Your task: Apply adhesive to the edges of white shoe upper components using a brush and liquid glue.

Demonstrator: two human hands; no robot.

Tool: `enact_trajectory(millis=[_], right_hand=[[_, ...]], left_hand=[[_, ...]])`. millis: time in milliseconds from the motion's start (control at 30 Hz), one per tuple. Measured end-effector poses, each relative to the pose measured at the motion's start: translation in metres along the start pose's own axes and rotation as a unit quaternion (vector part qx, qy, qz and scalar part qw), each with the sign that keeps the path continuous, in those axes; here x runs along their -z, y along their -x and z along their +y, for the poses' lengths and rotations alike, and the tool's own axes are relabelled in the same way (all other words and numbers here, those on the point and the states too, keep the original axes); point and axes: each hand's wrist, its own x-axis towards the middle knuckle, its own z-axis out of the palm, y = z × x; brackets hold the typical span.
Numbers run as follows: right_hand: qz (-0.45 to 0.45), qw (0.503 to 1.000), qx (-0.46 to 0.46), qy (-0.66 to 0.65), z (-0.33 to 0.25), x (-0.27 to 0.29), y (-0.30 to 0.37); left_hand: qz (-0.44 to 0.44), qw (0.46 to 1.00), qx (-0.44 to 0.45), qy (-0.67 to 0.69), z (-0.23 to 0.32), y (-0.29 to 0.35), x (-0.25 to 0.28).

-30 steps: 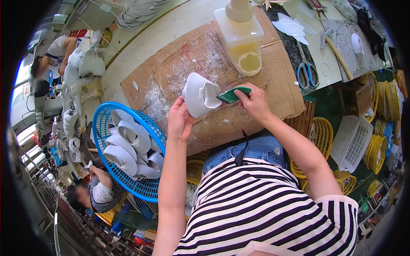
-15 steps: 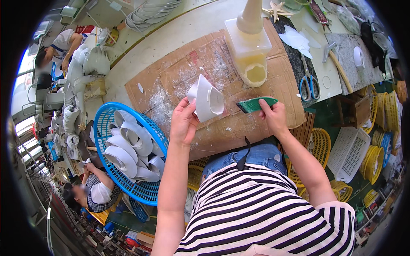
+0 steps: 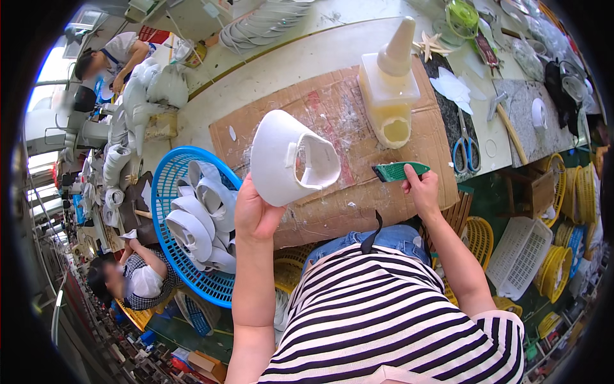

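Observation:
My left hand [image 3: 257,208] grips a white curved shoe upper [image 3: 279,153] by its near left edge, raised above the cardboard, with its oval opening facing right. Between the thumb and fingers of my right hand [image 3: 422,191] is a small green brush [image 3: 403,171], its dark bristle end pointing left toward the upper. The two are apart. Beyond the brush, a translucent squarish bottle [image 3: 389,86] stands on the cardboard sheet [image 3: 358,205]. It has yellowish liquid inside and an open mouth low at its near side.
On my left is a blue basket [image 3: 192,281] of several similar white uppers [image 3: 190,227]. Scissors [image 3: 465,144] and a hammer [image 3: 508,128] lie right of the cardboard. Yellow baskets [image 3: 555,272] and a white crate [image 3: 519,256] stand lower right. Two people work at the left.
My left hand has come closer with the upper and turned it, so its broad outer face shows larger. The brush in my right hand sits slightly lower and to the right.

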Motion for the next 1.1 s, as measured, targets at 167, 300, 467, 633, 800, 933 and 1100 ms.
enact_trajectory(millis=[167,300,467,633,800,933,1100], right_hand=[[-0.012,1.000,0.018,-0.001,-0.005,-0.005,-0.003],[-0.021,0.999,0.028,0.001,-0.006,-0.008,-0.005],[-0.020,0.999,0.023,0.020,-0.016,-0.016,0.000],[-0.021,0.998,0.024,0.045,-0.017,-0.019,0.001],[-0.010,0.997,0.035,0.070,-0.020,-0.025,0.003],[-0.017,0.997,0.040,0.059,-0.020,-0.027,0.003],[-0.017,0.999,0.041,0.028,-0.023,-0.030,0.008]], left_hand=[[0.001,0.998,-0.011,0.060,0.011,0.016,-0.012],[0.020,0.996,-0.018,0.088,0.020,0.026,-0.022],[-0.025,0.988,-0.025,0.152,0.031,0.040,-0.022],[-0.032,0.980,-0.044,0.193,0.045,0.052,-0.028],[-0.061,0.951,-0.041,0.300,0.058,0.062,-0.017],[-0.066,0.951,-0.068,0.295,0.067,0.071,-0.009],[-0.040,0.970,-0.144,0.190,0.077,0.083,-0.014]])
